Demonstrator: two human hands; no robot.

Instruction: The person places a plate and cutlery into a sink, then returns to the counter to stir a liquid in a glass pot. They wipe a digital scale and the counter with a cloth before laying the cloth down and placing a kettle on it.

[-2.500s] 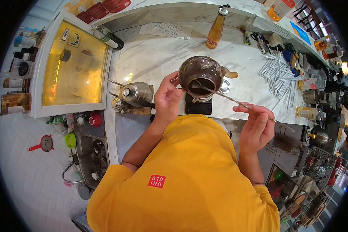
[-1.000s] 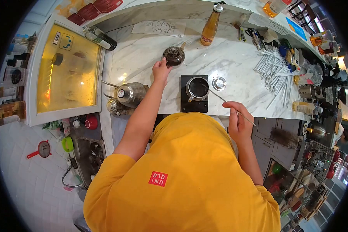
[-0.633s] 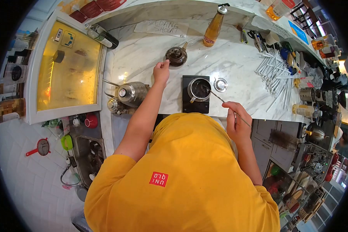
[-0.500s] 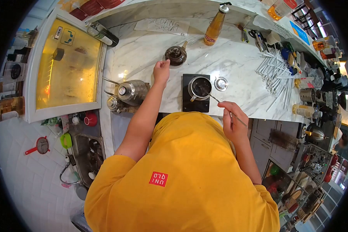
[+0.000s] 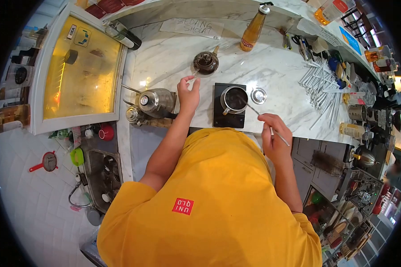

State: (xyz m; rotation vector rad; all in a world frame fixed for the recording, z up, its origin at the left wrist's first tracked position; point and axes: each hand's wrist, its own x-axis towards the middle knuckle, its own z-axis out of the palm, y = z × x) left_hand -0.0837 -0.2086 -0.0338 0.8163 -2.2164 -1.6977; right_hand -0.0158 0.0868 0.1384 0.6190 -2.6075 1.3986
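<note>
My right hand [image 5: 275, 133] is closed on the handle of a thin metal spoon [image 5: 253, 108], whose far end dips into a steel cup [image 5: 234, 99] of dark contents. That cup stands on a black scale [image 5: 219, 116], with a round metal lid [image 5: 258, 95] to its right. My left hand [image 5: 189, 91] is raised over the counter with its fingers apart and nothing in them. Just beyond its fingertips sits a dark glass teapot [image 5: 206, 62], its top uncovered.
Two metal kettles [image 5: 156, 103] stand left of my left forearm, near a yellow-lit glass cabinet [image 5: 82, 71]. An amber bottle [image 5: 254, 31] stands at the back. White straws [image 5: 323, 86] lie in a loose pile on the right, beside jars and bottles.
My left hand has moved slightly down, away from the teapot, and its fingers have spread. My right hand still holds the spoon in the cup. The whole view has shifted slightly.
</note>
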